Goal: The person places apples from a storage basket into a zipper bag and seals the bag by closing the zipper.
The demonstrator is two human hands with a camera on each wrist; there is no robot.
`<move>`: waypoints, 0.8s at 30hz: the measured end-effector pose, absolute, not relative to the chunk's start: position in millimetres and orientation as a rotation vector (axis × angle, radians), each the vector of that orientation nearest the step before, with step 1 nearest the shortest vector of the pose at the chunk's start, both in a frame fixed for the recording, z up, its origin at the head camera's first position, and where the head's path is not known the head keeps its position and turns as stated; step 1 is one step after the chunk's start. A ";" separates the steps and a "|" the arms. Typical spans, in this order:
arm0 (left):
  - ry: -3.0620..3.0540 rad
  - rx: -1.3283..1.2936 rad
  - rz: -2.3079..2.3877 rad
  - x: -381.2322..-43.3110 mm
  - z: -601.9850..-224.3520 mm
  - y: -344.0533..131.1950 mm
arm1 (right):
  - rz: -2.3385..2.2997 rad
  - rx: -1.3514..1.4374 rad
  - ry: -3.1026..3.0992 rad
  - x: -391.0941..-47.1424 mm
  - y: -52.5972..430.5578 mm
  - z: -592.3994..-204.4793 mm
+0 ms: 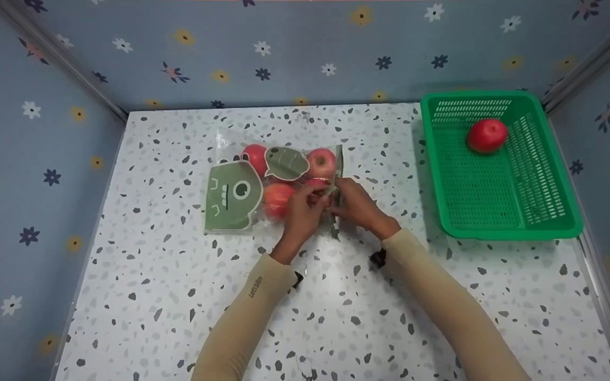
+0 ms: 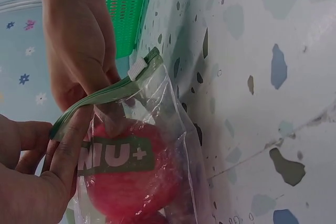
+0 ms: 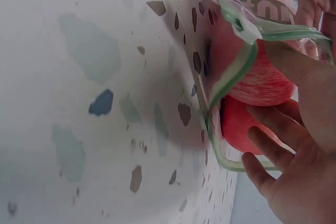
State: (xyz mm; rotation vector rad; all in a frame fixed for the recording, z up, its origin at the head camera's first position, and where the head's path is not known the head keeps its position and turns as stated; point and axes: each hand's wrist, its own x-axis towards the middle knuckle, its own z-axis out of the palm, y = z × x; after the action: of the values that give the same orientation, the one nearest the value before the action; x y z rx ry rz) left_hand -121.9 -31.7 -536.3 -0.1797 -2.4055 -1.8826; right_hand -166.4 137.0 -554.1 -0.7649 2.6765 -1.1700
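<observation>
A clear zip bag (image 1: pixel 231 198) with green cartoon prints lies on the table and holds several red apples (image 1: pixel 278 200). My left hand (image 1: pixel 303 211) pinches the green zip edge (image 2: pixel 107 94) of the bag's mouth between thumb and fingers. At the open mouth, my right hand (image 1: pixel 360 207) reaches in from the right. Its thumb and fingers are spread and touch the apples (image 3: pixel 257 72) just inside; the fingers look fairly straight. The white zip slider (image 2: pixel 137 69) sits near one end of the green edge. Part of the bag's contents is hidden by the hands and prints.
A green plastic basket (image 1: pixel 442 211) stands at the right of the speckled white table (image 1: pixel 178 296), with one red apple (image 1: pixel 487 136) inside. Flower-patterned walls (image 1: pixel 310 50) enclose the back and both sides of the table.
</observation>
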 end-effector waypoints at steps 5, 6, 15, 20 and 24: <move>-2.411 -0.151 -1.899 -120.8 -535.7 -31.8 | -1.172 -0.797 2.684 -167.5 131.9 -560.7; -2.416 -0.153 -1.893 -120.7 -535.6 -32.1 | -1.183 -0.818 2.682 -168.5 131.0 -562.5; -2.445 -0.173 -1.859 -120.4 -537.1 -33.1 | -1.190 -0.822 2.665 -169.1 138.8 -567.3; -2.420 -0.178 -1.895 -120.3 -537.6 -33.5 | -1.124 -0.792 2.772 -162.2 157.2 -556.1; -2.415 -0.163 -1.912 -120.5 -538.8 -34.8 | -1.000 -0.782 2.869 -159.0 173.3 -541.0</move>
State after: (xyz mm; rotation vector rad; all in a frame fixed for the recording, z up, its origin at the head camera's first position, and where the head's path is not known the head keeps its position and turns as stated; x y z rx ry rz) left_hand -120.5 -34.8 -538.8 -0.1631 -2.4154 -1.9118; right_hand -159.0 173.3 -541.0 -0.7816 2.8686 -1.0002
